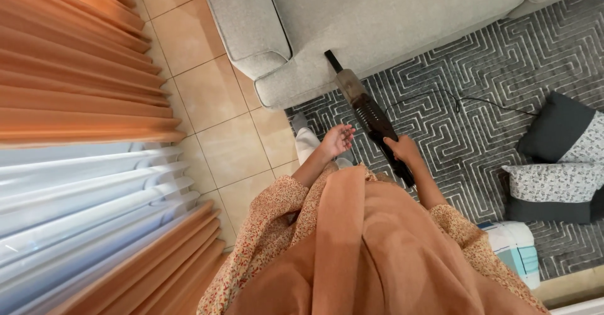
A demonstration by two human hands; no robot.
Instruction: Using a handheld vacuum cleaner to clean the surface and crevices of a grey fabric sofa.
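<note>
Observation, head view. Right hand (pixel 402 149) wrapped closed around the rear handle of a dark, slim handheld vacuum cleaner with a smoky translucent dust chamber (pixel 368 110). The vacuum sits at frame centre, tilted, its narrow nozzle touching the lower front edge of the light grey fabric sofa (pixel 377 13) at the top of the frame. Left hand (pixel 338 140) empty, fingers loosely spread, palm up, hovering just left of the vacuum body without touching it.

Risks, as judged:
- Thin black power cord (pixel 453 98) trails across the grey geometric-patterned rug (pixel 503 57) right of centre; it could snag or catch a foot.
- One-handed hold at the rear; the nozzle may twist or slip off the sofa edge.
- Dark and patterned cushions (pixel 560 164) lie on the rug at the right edge, a possible trip point.
</note>
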